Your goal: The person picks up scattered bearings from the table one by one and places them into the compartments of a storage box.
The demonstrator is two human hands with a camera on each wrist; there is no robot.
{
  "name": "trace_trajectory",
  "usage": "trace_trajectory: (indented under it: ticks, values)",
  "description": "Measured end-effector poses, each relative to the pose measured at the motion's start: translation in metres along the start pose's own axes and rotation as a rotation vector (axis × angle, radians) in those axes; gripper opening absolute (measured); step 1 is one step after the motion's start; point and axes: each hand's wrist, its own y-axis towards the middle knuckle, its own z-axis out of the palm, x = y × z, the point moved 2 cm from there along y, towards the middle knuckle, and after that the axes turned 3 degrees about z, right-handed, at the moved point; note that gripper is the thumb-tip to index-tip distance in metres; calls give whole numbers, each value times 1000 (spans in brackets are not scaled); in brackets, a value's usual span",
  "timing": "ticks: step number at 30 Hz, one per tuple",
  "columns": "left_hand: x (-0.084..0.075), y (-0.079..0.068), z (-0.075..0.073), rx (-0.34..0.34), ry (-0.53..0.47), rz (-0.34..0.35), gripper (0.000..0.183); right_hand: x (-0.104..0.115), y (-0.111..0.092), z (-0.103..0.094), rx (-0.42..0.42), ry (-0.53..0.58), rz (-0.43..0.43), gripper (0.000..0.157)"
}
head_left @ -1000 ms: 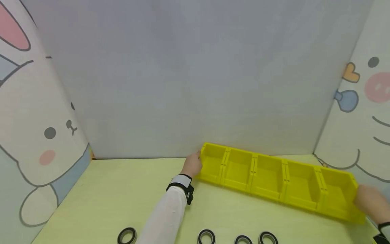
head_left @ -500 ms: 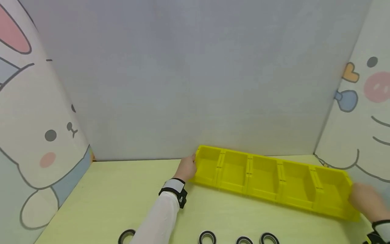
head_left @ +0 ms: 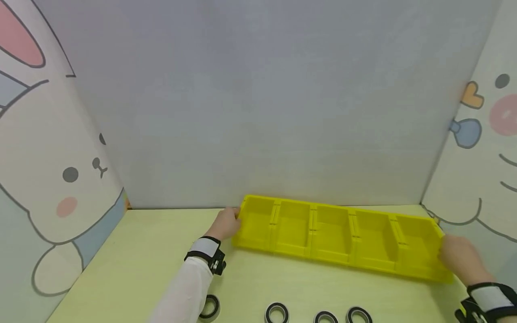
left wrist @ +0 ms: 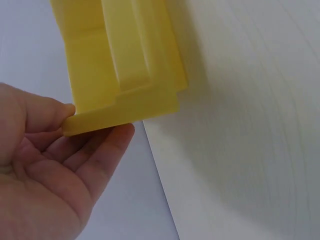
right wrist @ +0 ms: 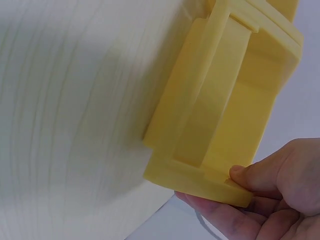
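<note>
A long yellow bin (head_left: 331,233) with several compartments in a row spans between my two hands near the back wall. At its left end, my left hand (head_left: 224,224) pinches the end wall, thumb inside and fingers outside; the left wrist view shows this grip on the yellow rim (left wrist: 120,112). My right hand (head_left: 462,258) holds the opposite end likewise, its thumb over the yellow end wall (right wrist: 200,185) in the right wrist view. The bin sits slightly slanted, its right end nearer to me. The compartments show bare floors.
Black-rimmed ring bearings lie along the near edge of the pale table (head_left: 133,269): one bearing (head_left: 209,307) by my left sleeve, another bearing (head_left: 277,312) in the middle, two more to its right. A grey wall (head_left: 258,112) stands behind, with cartoon-printed panels at both sides.
Both hands have moved left, carrying the yellow bin left along the back of the table. Its right end has swung a little away from me, so it slants less.
</note>
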Motion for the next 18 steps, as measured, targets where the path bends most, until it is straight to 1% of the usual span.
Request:
trace_trajectory:
  ticks: [4,6,8,11,13,14,18]
  values:
    - [15,-10,-17,48,-15,-35,37,14,6,4,-55,12,-39,18]
    - [21,-16,-25,63,-35,-56,46,20,9,6,-78,11,-51,17]
    - [29,-22,-31,81,-60,-79,49,28,12,7,-101,12,-65,16]
    - [37,-32,-41,94,-111,-113,50,42,15,7,-99,22,-67,14]
    - [41,-38,-47,100,-123,-134,51,51,18,6,-82,39,-59,13]
    - [42,-41,-50,104,-126,-140,51,55,18,5,-69,56,-49,12]
    - [49,-50,-60,123,-101,-158,49,70,20,6,-42,60,-42,11]
